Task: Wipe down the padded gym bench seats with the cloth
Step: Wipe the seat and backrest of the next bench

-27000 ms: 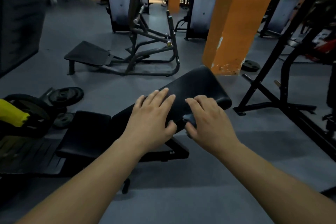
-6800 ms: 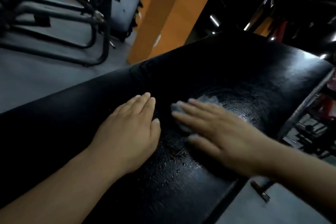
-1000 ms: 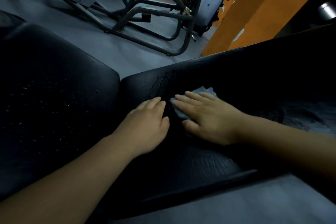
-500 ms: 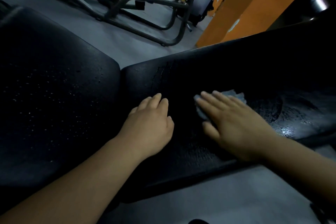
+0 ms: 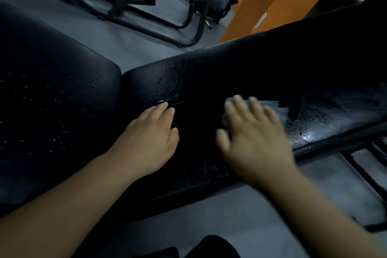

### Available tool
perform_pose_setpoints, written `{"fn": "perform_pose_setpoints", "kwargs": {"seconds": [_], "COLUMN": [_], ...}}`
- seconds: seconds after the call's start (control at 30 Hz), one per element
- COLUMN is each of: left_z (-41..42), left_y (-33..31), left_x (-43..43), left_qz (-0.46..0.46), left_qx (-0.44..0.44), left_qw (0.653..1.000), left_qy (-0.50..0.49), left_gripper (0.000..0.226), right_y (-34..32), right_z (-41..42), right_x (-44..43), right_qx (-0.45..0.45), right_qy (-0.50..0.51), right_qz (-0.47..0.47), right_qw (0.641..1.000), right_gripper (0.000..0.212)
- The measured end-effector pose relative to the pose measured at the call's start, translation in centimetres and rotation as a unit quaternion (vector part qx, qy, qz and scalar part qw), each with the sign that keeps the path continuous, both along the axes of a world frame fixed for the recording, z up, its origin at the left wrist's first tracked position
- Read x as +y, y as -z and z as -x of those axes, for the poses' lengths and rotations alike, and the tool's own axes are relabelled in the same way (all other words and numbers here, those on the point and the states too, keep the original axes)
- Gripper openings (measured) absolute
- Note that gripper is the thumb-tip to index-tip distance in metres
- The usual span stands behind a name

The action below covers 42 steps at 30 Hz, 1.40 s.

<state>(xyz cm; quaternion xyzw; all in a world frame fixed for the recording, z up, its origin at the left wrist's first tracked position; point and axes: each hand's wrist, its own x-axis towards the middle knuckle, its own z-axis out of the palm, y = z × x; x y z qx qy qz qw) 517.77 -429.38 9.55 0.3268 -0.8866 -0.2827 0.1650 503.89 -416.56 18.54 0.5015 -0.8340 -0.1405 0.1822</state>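
The right hand [image 5: 254,136], blurred, lies flat with fingers spread on a grey cloth [image 5: 270,104] that peeks out past its fingertips on the black back pad [image 5: 230,69]. Beside it, the left hand [image 5: 152,138] rests flat, fingers straight, on the same pad, the seat pad [image 5: 52,94] further to its left.

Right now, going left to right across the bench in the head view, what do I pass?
seat pad → left hand → right hand, flat on the cloth → wet patch
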Motion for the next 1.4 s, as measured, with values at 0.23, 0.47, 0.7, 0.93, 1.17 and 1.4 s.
{"fn": "perform_pose_setpoints", "kwargs": {"seconds": [0.23,0.47,0.7,0.93,1.17,1.4], "left_z": [-0.1,-0.5,-1.1,-0.8,-0.2,0.5], "left_y": [0.0,0.7,0.0,-0.1,-0.2,-0.2], "left_x": [0.0,-0.5,-0.1,-1.8,-2.8,-2.4], "left_qz": [-0.004,-0.004,-0.039,-0.066,-0.068,-0.052], "left_qx": [0.001,-0.006,-0.015,-0.032,-0.025,-0.036], "left_qw": [1.0,1.0,0.999,0.997,0.997,0.997], "left_qy": [0.009,0.0,-0.011,-0.025,-0.03,-0.041], "left_gripper": [0.059,0.055,0.054,0.046,0.045,0.055], "right_y": [0.1,3.5,1.3,1.3,3.1,0.7], "right_z": [-0.5,-3.8,0.9,-0.9,0.1,4.6], "right_x": [0.3,-4.8,-9.6,-6.8,-14.0,-17.0], "right_qx": [-0.059,-0.083,-0.041,-0.105,-0.067,-0.046], "right_qy": [-0.067,-0.125,-0.058,-0.181,-0.163,-0.114], "right_qz": [-0.059,-0.099,-0.085,-0.2,-0.174,-0.133], "right_qw": [0.994,0.984,0.994,0.957,0.969,0.983], "right_gripper": [0.076,0.077,0.068,0.08,0.068,0.064]}}
